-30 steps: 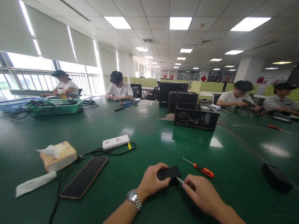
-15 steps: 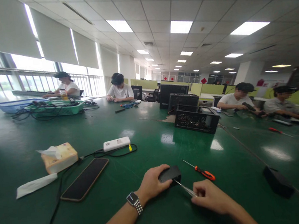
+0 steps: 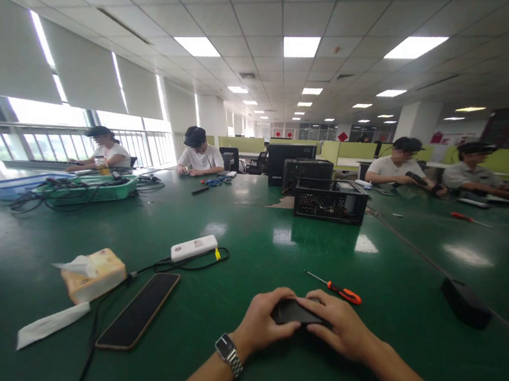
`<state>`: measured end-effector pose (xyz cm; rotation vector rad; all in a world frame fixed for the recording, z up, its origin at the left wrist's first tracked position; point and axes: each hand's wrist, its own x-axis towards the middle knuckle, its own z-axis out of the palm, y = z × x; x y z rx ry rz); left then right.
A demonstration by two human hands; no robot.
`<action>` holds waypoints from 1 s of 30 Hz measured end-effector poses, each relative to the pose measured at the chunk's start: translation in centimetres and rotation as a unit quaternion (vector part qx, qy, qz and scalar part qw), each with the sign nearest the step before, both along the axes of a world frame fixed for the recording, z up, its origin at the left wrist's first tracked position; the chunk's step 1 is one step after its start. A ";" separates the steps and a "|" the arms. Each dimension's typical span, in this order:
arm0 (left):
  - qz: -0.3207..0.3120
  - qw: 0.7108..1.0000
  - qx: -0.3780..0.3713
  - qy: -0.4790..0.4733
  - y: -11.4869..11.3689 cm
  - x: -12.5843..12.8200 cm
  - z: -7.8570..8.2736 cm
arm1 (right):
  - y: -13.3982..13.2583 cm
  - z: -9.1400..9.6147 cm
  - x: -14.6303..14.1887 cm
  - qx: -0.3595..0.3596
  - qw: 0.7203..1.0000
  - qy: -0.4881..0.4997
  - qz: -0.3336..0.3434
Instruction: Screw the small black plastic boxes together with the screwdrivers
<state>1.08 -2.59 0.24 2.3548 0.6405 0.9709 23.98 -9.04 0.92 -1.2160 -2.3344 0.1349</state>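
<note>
At lower centre, left grip [image 3: 261, 321] and right grip [image 3: 341, 324] clamp the box [image 3: 295, 312]; even pressure should steady it

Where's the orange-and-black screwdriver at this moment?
The orange-and-black screwdriver lies on the green table, right of centre in the head view, just beyond the right hand, which grips a small black case.
</note>
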 end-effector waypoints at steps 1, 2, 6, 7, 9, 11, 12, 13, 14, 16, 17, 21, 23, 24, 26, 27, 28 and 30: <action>0.010 1.000 -0.012 -0.015 0.2 -0.1 -0.1 | 0.2 0.0 0.7 0.014 0.999 0.025 -0.023; 0.027 0.999 -0.023 -0.031 0.6 -0.3 -0.2 | 0.5 -0.1 1.7 0.039 0.995 0.057 -0.066; 0.108 0.992 -0.038 -0.055 1.7 -1.1 -0.6 | 1.2 -0.2 8.5 0.135 0.902 0.145 -0.384; 0.120 0.991 -0.037 -0.054 1.8 -1.2 -0.6 | 1.1 -0.3 10.5 0.124 0.861 0.135 -0.475; 0.135 0.989 -0.032 -0.051 1.8 -1.3 -0.5 | 0.7 -0.8 14.2 0.057 0.784 0.105 -0.609; 0.141 0.989 -0.026 -0.048 1.7 -1.2 -0.4 | 0.2 -1.5 17.1 -0.012 0.728 0.101 -0.678; 0.141 0.989 -0.023 -0.046 1.6 -1.1 -0.3 | 0.0 -1.9 18.1 -0.044 0.712 0.106 -0.693; 0.140 0.989 -0.021 -0.043 1.5 -1.0 -0.3 | -0.1 -2.3 18.8 -0.070 0.705 0.114 -0.697; 0.138 0.989 -0.020 -0.040 1.4 -1.0 -0.3 | 0.0 -2.7 19.2 -0.090 0.705 0.120 -0.693; 0.135 0.990 -0.022 -0.034 1.4 -0.9 -0.2 | 0.4 -3.4 19.3 -0.111 0.714 0.126 -0.680; 0.134 0.990 -0.024 -0.031 1.4 -0.9 -0.2 | 0.7 -3.6 19.1 -0.110 0.714 0.127 -0.680; 0.134 0.990 -0.030 -0.020 1.4 -0.9 -0.3 | 1.5 -3.7 17.9 -0.075 0.693 0.130 -0.705; 0.134 0.990 -0.033 -0.018 1.5 -0.9 -0.3 | 1.3 -3.1 17.5 -0.023 0.689 0.124 -0.713; 0.134 0.990 -0.035 -0.017 1.5 -0.9 -0.3 | 1.1 -2.8 17.6 0.003 0.691 0.126 -0.712; 0.134 0.990 -0.037 -0.017 1.5 -0.9 -0.4 | 0.6 -2.0 17.9 0.011 0.697 0.143 -0.702; 0.133 0.990 -0.038 -0.016 1.5 -0.9 -0.4 | 0.4 -1.8 18.2 -0.014 0.702 0.153 -0.696; 0.132 0.990 -0.040 -0.014 1.5 -0.9 -0.4 | 0.2 -1.7 18.6 -0.051 0.707 0.162 -0.686; 0.130 0.991 -0.042 -0.010 1.5 -0.8 -0.3 | 0.1 -1.9 19.4 -0.108 0.724 0.179 -0.657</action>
